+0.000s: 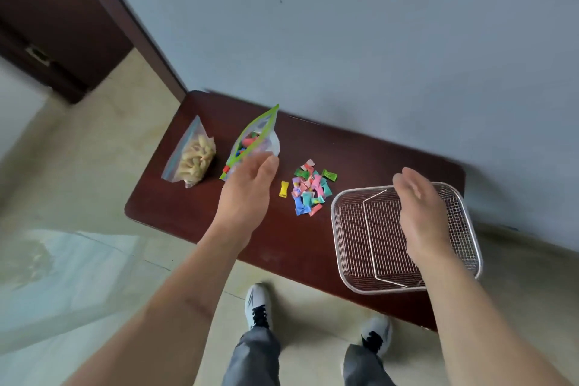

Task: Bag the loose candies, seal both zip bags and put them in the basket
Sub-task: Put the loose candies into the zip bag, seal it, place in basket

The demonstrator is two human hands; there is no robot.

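Observation:
A zip bag with a green rim point(254, 138) stands open on the dark wooden bench point(188, 207), holding some coloured candies. My left hand point(247, 188) is at its near side with fingers spread, touching or just short of the bag. To the right lies a pile of loose wrapped candies point(310, 188), with one yellow candy point(284, 189) a little apart on the left. A second zip bag point(192, 157), blue-rimmed and filled with pale snacks, lies at the left end. My right hand point(419, 210) hovers open over the wire basket point(351, 247), holding nothing.
The bench stands against a grey wall point(376, 41). A dark wooden door frame point(125, 25) is at the back left. My two feet in white shoes point(258, 304) stand on the tiled floor just in front of the bench.

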